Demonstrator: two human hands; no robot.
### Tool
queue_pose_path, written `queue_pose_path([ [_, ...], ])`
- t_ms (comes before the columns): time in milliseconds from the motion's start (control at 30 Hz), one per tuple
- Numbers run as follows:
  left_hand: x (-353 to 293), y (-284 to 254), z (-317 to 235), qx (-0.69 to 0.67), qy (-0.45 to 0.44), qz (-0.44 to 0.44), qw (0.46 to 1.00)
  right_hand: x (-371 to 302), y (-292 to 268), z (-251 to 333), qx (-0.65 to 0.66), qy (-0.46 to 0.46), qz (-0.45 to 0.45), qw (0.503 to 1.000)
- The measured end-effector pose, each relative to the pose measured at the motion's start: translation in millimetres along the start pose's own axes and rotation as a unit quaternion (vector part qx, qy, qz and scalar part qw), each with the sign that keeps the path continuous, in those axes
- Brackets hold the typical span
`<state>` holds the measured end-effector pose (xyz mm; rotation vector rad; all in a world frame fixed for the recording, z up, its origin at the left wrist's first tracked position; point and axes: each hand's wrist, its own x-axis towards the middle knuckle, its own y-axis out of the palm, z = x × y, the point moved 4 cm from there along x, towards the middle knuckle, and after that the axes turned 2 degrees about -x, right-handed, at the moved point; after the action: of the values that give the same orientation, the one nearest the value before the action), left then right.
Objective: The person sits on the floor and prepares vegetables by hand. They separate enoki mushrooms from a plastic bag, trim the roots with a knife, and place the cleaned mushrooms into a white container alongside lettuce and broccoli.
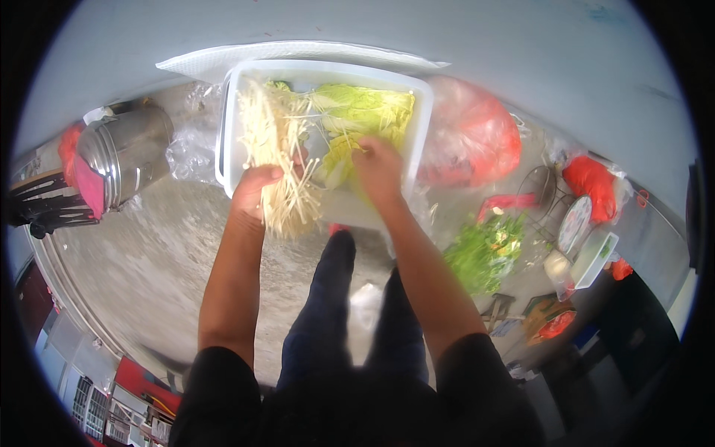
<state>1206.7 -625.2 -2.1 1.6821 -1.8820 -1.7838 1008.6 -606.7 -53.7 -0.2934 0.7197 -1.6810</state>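
Clasping enoki mushrooms point(272, 134), the left grip point(255, 190) is wrapping them at nine o'clock over a white tub point(424, 112); the right grip point(379, 170) is curling by cabbage leaves point(372, 104) toward two, its hold unclear.

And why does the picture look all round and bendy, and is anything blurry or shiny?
In the head view, the wide lens curves straight edges and the corners go black; also in the head view, the greens look smeary and the right hand a bit soft, while the pot has shiny streaks.
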Motion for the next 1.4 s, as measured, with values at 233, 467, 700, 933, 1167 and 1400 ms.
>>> queue_pose_path([
  [233,-40,5,-5,-0.036,0.029,0.051,0.998,15,46,-33,-0.319,-0.003,0.059,0.946],
  [467,-73,-8,-3,-0.051,0.048,0.041,0.997,35,42,9,-0.225,-0.068,0.056,0.970],
  [700,-92,-19,-6,-0.086,0.090,0.045,0.991,67,89,14,-0.394,-0.038,0.080,0.915],
  [933,-112,-41,-10,-0.135,0.144,-0.042,0.979,61,87,23,-0.378,-0.078,0.144,0.911],
  [1167,-117,-41,-9,-0.130,0.131,-0.029,0.982,47,106,16,-0.422,-0.117,0.154,0.886],
  [1400,-119,-46,-5,-0.143,0.114,-0.021,0.983,51,108,18,-0.423,-0.087,0.185,0.883],
])
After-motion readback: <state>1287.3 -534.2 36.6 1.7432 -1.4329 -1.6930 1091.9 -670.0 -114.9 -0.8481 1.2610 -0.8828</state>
